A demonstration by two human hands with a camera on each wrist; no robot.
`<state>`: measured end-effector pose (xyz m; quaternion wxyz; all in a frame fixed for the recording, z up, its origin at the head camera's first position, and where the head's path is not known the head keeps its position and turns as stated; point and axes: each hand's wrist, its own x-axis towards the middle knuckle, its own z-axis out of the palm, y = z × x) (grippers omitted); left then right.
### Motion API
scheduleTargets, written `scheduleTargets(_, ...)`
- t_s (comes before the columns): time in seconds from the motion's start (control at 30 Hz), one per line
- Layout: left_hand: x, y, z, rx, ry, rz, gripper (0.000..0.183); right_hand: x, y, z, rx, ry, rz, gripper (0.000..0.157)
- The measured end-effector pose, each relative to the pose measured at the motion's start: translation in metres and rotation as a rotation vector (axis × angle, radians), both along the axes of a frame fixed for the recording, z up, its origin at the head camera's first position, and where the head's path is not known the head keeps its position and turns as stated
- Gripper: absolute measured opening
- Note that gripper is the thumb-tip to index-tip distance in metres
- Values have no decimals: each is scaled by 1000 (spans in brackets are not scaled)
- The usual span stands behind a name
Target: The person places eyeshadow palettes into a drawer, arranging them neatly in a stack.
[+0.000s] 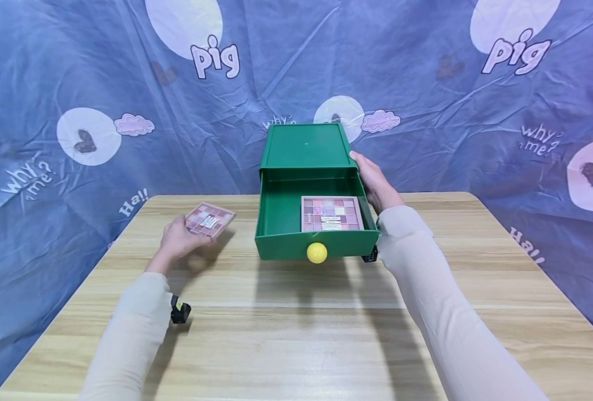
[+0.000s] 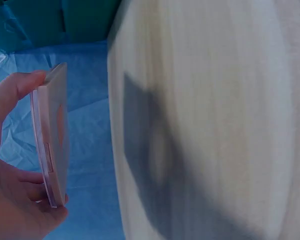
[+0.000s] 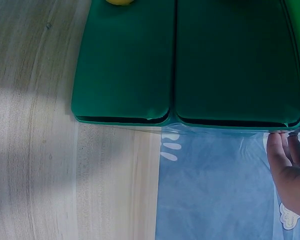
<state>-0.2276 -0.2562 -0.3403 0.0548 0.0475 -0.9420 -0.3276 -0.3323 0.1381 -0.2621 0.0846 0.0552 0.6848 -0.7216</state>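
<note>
My left hand [image 1: 180,238] holds a pink makeup palette [image 1: 209,220] by its edges, raised above the left part of the table. In the left wrist view the palette [image 2: 54,135] shows edge-on between thumb and fingers. A green drawer cabinet [image 1: 306,146] has its top drawer [image 1: 281,209] pulled out, with a yellow knob [image 1: 317,253] on the front. Inside, toward the right, lies a second palette [image 1: 332,213]. My right hand [image 1: 376,181] rests at the cabinet's right side, and its extended fingers [image 3: 277,152] meet that side in the right wrist view.
Below the open drawer, the right wrist view shows closed green drawer fronts [image 3: 130,65], one with a yellow knob [image 3: 120,2]. The cabinet stands toward the back of the wooden table [image 1: 286,345]. Behind hangs a blue printed cloth [image 1: 256,100].
</note>
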Motion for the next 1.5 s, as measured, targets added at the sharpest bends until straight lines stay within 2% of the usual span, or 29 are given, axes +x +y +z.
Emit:
scheduleTargets(0.13, 0, -1, 10, 28, -17, -2, 98, 0, 0, 0, 5, 2, 0, 55)
scheduleTargets(0.3, -1, -1, 23, -9, -1, -10, 105, -2, 0, 0, 6, -2, 11, 54)
scheduleTargets(0.47, -2, 1, 36, -69, 62, -35, 98, -2, 0, 0, 12, 2, 10, 55)
scheduleTargets(0.8, -5, 7, 61, -105, 156, -88, 88, -3, 0, -1, 13, 6, 6, 54)
scheduleTargets(1.1, -4, 17, 83, -100, 177, -114, 87, -2, 1, -2, 9, 6, 8, 57)
scheduleTargets(1.33, -5, 22, 96, -119, 225, -131, 76, -2, 1, -1, 6, 7, 14, 56)
scheduleTargets(1.5, -5, 26, 105, -96, 213, -135, 74, -2, 2, 0, 9, 5, 16, 55)
